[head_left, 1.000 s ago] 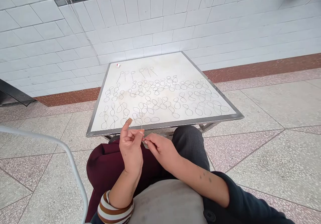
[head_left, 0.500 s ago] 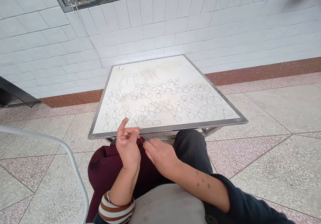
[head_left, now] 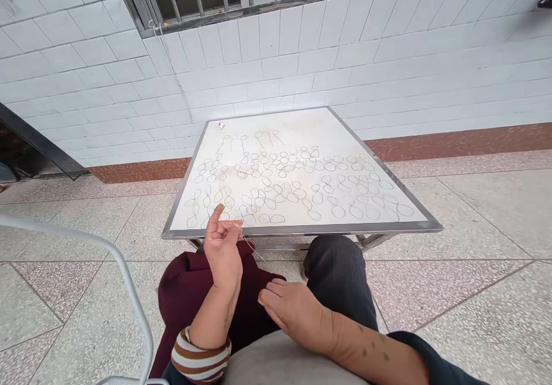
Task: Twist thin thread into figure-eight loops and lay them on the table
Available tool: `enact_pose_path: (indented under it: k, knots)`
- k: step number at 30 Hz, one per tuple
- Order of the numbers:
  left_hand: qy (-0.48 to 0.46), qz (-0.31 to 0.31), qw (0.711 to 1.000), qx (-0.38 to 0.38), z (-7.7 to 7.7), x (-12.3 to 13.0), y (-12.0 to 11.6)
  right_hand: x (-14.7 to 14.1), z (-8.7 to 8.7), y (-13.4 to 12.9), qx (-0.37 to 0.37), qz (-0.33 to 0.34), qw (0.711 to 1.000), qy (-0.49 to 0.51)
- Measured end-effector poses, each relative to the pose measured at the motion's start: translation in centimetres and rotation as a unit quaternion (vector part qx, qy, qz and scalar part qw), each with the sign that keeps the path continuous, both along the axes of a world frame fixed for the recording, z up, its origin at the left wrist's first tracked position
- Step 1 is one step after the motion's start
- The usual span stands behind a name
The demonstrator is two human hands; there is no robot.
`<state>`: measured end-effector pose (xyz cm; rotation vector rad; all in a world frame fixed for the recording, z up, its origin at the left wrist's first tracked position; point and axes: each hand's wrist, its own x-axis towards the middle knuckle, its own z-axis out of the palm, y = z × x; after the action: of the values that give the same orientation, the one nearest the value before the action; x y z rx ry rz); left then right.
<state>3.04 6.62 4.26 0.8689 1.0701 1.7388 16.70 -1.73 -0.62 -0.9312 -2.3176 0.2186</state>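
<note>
Where the left side of the frame begins, a pale curved tube [head_left: 125, 270] runs down beside dark red cloth [head_left: 183, 293], and a striped cuff [head_left: 200, 357] encircles the left forearm [head_left: 212, 316]. The left hand [head_left: 223, 258], left of centre, stands upright at the near edge of the surface [head_left: 297, 230]; its thumb and a bent finger pinch a thin strand [head_left: 251, 247], while the index finger is raised apart. The strand slants from this pinch toward the centre of the frame and fades from sight, so that its far end cannot be made out. Behind it, on the surface, lie a few tailed loops [head_left: 268, 139] and, nearer, many figure-eight loops [head_left: 278, 193], some touching or overlapping. The right hand [head_left: 297, 313], below centre, has its fingers bunched together; whether they grip the strand cannot be told. Farther right, a dark trouser leg [head_left: 338, 270] lies below the near edge. Several faults seem possible. Should the left pinch slacken, so fine a strand could slip and be hard to find on the speckled floor [head_left: 431, 281]; a sharp tug might kink it. A knee knocking the surface could shift the nearest loops, and overlapping ones would probably snag if one were lifted alone.
</note>
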Motion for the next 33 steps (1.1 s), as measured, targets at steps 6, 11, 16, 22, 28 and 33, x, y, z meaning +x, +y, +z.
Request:
enact_pose_path:
  k: [6,11,16,22,28,33]
  knots:
    - [0.036,-0.054,0.998,-0.018,-0.1,0.3,-1.1,1.7,1.9,0.2,-0.140,-0.086,0.959,0.230]
    - [0.055,-0.104,0.992,-0.040,-0.6,1.7,-2.5,1.1,1.9,2.0,-0.245,-0.123,0.924,0.266]
    - [0.064,-0.138,0.988,-0.035,-0.4,1.7,-3.0,0.5,1.5,2.2,-0.293,-0.128,0.887,0.333]
    - [0.044,-0.170,0.984,-0.029,-0.1,1.6,-3.3,0.5,1.7,2.1,-0.311,-0.130,0.872,0.355]
    - [0.017,-0.169,0.985,-0.037,0.0,1.7,-3.6,0.5,1.7,2.1,-0.316,-0.113,0.866,0.369]
    - [0.015,-0.173,0.984,-0.032,0.1,1.7,-3.8,0.6,1.6,2.1,-0.339,-0.104,0.853,0.383]
